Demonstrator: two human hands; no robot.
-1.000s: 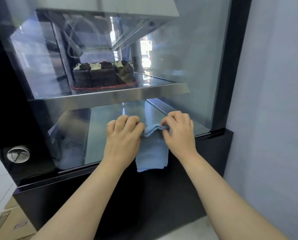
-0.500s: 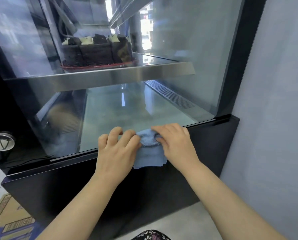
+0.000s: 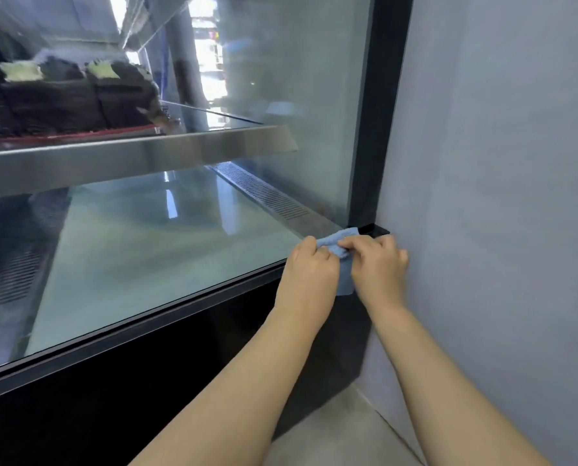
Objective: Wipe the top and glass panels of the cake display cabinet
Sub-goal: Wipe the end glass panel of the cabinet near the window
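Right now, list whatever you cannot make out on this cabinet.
Head view only:
Cabinet top: cut off by the upper picture edge.
Cake: blurred, its left part cut off by the left edge.
Cloth: largely covered by the left hand and right hand.

The blue cloth [image 3: 336, 242] is bunched up at the bottom right corner of the glass [image 3: 166, 257]. The cabinet [image 3: 378, 112] has a black frame and a black base.
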